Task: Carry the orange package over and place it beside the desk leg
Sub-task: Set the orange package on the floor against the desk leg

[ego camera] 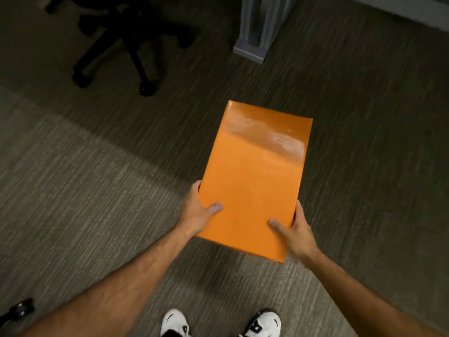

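Package (252, 176) held above the carpet (97, 190), left hand (196, 212) and right hand (300, 231) gripping its near corners, fingers closed on it. Desk leg (260, 27) lies well ahead; carrying and placement apparently remain.

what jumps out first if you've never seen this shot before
The bright orange package dominates the middle of the frame, held flat over the grey carpet by the left hand and right hand at its near corners, thumbs on top. Beyond it, at the top, stands the pale desk leg, with a black office chair base in shadow to the upper left.
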Available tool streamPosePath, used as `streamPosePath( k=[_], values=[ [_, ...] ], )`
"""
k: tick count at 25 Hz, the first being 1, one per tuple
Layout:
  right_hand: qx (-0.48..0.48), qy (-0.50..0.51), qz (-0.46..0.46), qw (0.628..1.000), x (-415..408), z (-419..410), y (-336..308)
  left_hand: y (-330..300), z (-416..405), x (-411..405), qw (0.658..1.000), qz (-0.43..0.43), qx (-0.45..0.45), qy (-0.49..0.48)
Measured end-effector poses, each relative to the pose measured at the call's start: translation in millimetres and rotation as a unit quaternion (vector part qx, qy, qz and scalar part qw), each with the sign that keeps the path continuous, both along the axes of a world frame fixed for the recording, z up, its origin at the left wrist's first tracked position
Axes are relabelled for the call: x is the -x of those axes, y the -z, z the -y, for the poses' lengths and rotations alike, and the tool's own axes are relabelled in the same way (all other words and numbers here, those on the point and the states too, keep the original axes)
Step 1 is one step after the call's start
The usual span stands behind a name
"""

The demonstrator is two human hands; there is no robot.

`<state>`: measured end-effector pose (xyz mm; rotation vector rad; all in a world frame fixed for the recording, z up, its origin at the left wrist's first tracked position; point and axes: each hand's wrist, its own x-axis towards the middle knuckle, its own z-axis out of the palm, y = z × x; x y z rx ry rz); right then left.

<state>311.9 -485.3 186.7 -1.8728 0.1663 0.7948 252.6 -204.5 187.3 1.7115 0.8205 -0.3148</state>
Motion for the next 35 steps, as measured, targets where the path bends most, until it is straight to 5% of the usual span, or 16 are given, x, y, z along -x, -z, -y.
streamPosePath(
  k=[9, 22, 35],
  values=[
    [0.076, 0.033, 0.041, 0.996, -125, 1, 47, 43, -6, -147, 0.998, 0.005, -0.037, 0.046],
    [0.028, 0.046, 0.093, 0.994, -315, -14, 65, 48, -21, -335, 0.992, 0.089, -0.053, 0.077],
    [0.040, 0.072, 0.115, 0.990, -494, 1, 184, 178, -10, -537, 0.988, 0.077, -0.045, 0.123]
  ],
)
